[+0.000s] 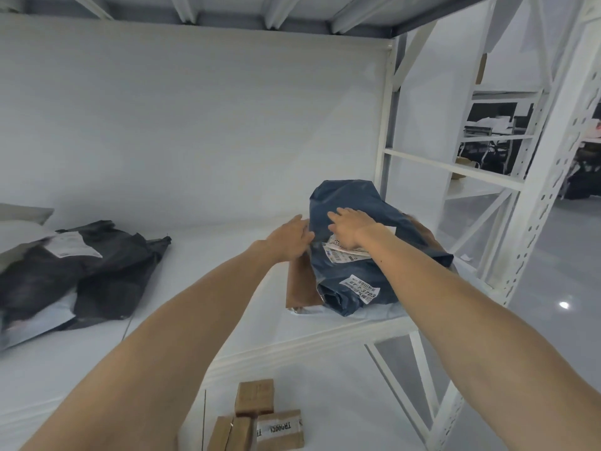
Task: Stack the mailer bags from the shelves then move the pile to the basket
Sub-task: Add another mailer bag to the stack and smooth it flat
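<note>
A dark blue mailer bag point(351, 281) with white labels lies on top of a pile at the right end of the white shelf point(211, 288). Under it show a brown mailer point(300, 288) and a pale bag point(367, 312). My right hand point(349, 227) rests flat on top of the blue bag, fingers straight. My left hand point(291, 239) touches the blue bag's left side, above the brown mailer. Black mailer bags point(91, 271) with a white label lie in a loose heap at the shelf's left.
Several small brown cardboard boxes point(260, 415) sit on the lower shelf below my arms. White perforated uprights point(546, 177) and braces frame the shelf's right end. A grey bag point(22, 222) lies at the far left. More racks stand beyond on the right.
</note>
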